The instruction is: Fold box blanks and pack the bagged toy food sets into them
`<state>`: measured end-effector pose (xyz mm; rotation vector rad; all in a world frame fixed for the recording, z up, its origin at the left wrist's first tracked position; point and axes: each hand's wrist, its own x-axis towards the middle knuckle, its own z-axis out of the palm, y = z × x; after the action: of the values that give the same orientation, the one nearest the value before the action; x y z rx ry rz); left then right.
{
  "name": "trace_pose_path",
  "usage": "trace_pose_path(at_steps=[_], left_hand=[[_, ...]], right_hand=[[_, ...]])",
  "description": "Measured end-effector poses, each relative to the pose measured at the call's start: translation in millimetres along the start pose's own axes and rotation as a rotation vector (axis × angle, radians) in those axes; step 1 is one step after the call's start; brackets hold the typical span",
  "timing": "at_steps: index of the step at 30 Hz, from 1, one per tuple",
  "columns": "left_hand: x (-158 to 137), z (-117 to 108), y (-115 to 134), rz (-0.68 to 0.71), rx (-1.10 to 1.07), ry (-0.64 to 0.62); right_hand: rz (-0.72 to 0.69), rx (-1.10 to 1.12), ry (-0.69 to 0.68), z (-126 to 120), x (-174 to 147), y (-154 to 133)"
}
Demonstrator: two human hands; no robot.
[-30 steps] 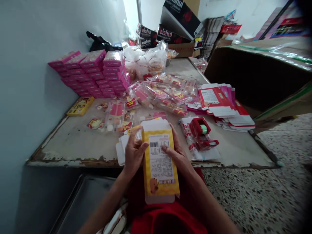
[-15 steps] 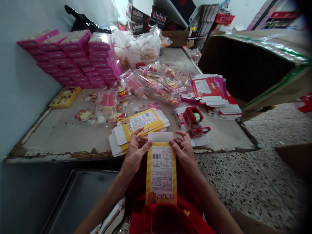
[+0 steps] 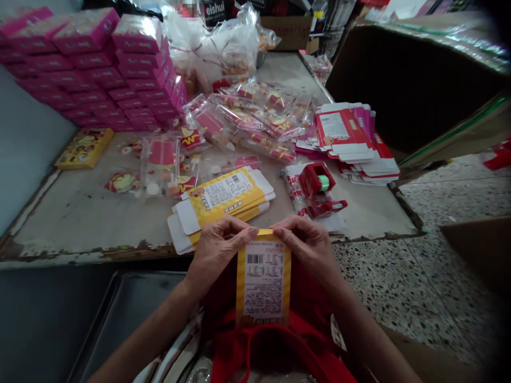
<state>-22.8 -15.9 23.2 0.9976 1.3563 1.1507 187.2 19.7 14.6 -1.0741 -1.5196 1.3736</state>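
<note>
A yellow cardboard box (image 3: 263, 282) with a printed white label and a barcode is upright against the red apron, between both hands. My left hand (image 3: 219, 247) pinches its top left corner, thumb on the printed face. At the top right corner my right hand (image 3: 305, 247) grips in the same way. The top end of the box looks folded over, and the white flap is out of sight. Just beyond my left hand lies a stack of flattened yellow boxes (image 3: 223, 199) with white flaps. A red tape dispenser (image 3: 317, 181) with green tape sits beyond my right hand.
Stacked pink boxes (image 3: 96, 69) fill the table's back left, near a yellow box (image 3: 84, 149). Clear-wrapped packets (image 3: 255, 119) cover the middle. Flattened red boxes (image 3: 347, 133) lie by a large open carton (image 3: 383, 101) on the right. A dark tray (image 3: 131, 319) is below left.
The box's white top flap, standing up before, has been folded down out of sight. Both hands have closed in on the top edge. The camera view has tipped downward.
</note>
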Motion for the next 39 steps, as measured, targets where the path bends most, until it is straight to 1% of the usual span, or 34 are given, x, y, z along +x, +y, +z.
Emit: trace_pose_path(at_steps=[1, 3, 7, 9, 13, 15, 17, 20, 22, 23, 24, 25, 26, 27, 28, 29, 30, 31, 32, 33, 34, 37, 39], left_hand=[[2, 2, 2, -0.042, -0.032, -0.007], [6, 6, 6, -0.077, -0.084, -0.009], [9, 5, 9, -0.07, -0.11, 0.016], [6, 2, 8, -0.056, -0.091, -0.003], [-6, -3, 2, -0.07, -0.082, -0.079], [-11, -4, -3, -0.079, -0.095, -0.065], [-15, -3, -9, -0.034, -0.071, -0.039], [-17, 0, -18, 0.024, -0.033, -0.052], [-17, 3, -21, 0.03, -0.036, -0.031], [-17, 6, -21, 0.037, -0.048, -0.01], [-17, 8, -21, 0.046, -0.07, 0.005], [-17, 11, -19, 0.045, -0.106, -0.001], [-18, 14, -17, 0.028, -0.154, -0.033], [-18, 16, -15, -0.003, -0.207, -0.075], [-19, 18, -13, -0.043, -0.253, -0.113], [-19, 20, -10, -0.086, -0.285, -0.144], [-19, 21, -8, -0.121, -0.298, -0.163], [-18, 22, -7, -0.143, -0.297, -0.173], [-16, 23, -5, -0.151, -0.29, -0.173], [-14, 23, -4, -0.151, -0.281, -0.178], [-11, 23, -4, -0.148, -0.271, -0.194], [1, 24, -2, -0.127, -0.242, -0.261], [8, 25, -2, -0.106, -0.208, -0.289]], right_hand=[[0.057, 0.055, 0.01, 2, 3, -5], [0.139, 0.165, 0.029, 5, 8, -12], [0.237, 0.318, 0.044, 7, 10, -16], [0.271, 0.354, 0.041, 2, 7, -14], [0.227, 0.283, 0.03, -10, -1, -4], [0.195, 0.226, -0.002, -11, -7, 0], [0.121, 0.171, -0.023, -7, -16, 3], [0.011, 0.089, -0.098, -1, -32, 1], [0.009, 0.046, -0.191, -7, -38, -7], [0.012, 0.04, -0.201, -15, -39, -12], [0.007, 0.035, -0.154, -27, -36, -17], [-0.008, 0.019, -0.045, -42, -32, -22], [-0.032, -0.018, 0.117, -59, -24, -25], [-0.06, -0.083, 0.307, -77, -15, -28], [-0.062, -0.19, 0.449, -95, -4, -29], [-0.03, -0.293, 0.49, -110, 7, -28], [0.039, -0.361, 0.434, -122, 18, -25], [0.113, -0.389, 0.347, -129, 28, -22], [0.181, -0.381, 0.258, -134, 37, -19], [0.231, -0.346, 0.198, -134, 44, -16], [0.258, -0.3, 0.177, -132, 49, -15], [0.271, -0.197, 0.234, -120, 53, -18], [0.24, -0.178, 0.301, -113, 47, -25]])
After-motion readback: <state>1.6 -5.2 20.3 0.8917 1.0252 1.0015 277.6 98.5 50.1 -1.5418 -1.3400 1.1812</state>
